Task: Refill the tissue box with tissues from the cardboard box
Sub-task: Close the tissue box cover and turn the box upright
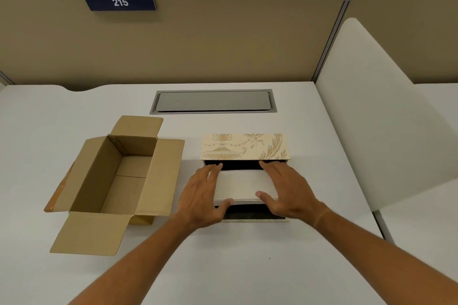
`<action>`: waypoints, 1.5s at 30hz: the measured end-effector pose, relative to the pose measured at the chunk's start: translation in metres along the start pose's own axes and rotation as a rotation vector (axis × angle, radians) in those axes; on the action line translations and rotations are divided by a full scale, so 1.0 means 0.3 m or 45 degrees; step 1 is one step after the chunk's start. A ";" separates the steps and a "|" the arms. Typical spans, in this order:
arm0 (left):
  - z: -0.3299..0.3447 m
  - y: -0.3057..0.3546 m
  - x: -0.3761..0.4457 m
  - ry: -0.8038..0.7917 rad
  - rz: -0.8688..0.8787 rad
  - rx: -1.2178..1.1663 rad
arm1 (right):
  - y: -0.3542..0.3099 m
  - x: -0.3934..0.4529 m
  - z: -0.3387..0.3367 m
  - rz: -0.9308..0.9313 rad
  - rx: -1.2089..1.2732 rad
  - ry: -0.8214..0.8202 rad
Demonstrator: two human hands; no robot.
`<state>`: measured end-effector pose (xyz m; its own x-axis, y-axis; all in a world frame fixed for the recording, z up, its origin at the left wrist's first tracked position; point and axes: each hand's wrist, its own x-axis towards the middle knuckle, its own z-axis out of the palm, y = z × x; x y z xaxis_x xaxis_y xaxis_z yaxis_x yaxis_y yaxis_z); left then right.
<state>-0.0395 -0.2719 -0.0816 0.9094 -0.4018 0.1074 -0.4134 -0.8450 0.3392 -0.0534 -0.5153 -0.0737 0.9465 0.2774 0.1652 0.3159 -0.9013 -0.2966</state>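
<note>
Two bare hands clasp a white stack of tissues [244,184] by its short ends, the left hand [205,195] on one end and the right hand [285,190] on the other, fingers along the sides and thumbs at the near edge. The stack sits over the dark interior of the open tissue box [255,215], whose cream lid [245,146], printed with a gold urn and leaves, stands raised just beyond the fingertips. To the left of the left hand lies the cardboard box [116,176], all four flaps spread, its inside showing only bare brown board. Both containers rest on a white table [247,267]. Beyond the hands a grey cable hatch [213,101] is set flush in the tabletop, below a tan partition [223,39] carrying a blue plate numbered 215 [120,2]. A white divider panel [376,106] rises to the right of the right hand.
</note>
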 end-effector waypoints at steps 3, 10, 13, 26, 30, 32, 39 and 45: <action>0.022 0.012 -0.037 0.248 -0.309 -0.368 | -0.004 -0.055 0.024 0.214 0.215 0.334; 0.024 0.050 0.010 0.232 -1.103 -1.130 | 0.013 -0.043 0.032 1.131 0.830 0.352; 0.057 0.027 0.024 0.112 -1.202 -1.252 | 0.013 -0.018 0.024 1.405 1.104 0.136; 0.078 0.013 0.080 -0.066 -1.431 -1.480 | -0.070 0.029 0.007 1.564 1.230 -0.054; 0.069 0.013 0.084 -0.085 -1.442 -1.509 | -0.081 0.032 -0.017 1.536 1.164 -0.042; 0.065 0.013 0.083 -0.093 -1.438 -1.523 | -0.083 0.036 -0.023 1.543 1.136 -0.056; 0.040 0.031 0.082 -0.123 -1.418 -1.507 | -0.085 0.037 -0.024 1.573 1.119 -0.084; 0.073 0.009 0.082 -0.081 -1.380 -1.497 | -0.094 0.038 -0.028 1.554 1.099 -0.104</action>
<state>-0.0194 -0.2918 -0.0985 0.7207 0.1402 -0.6789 0.6868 -0.0110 0.7268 -0.0522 -0.4895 -0.0557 0.6415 -0.4376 -0.6301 -0.7374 -0.1252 -0.6638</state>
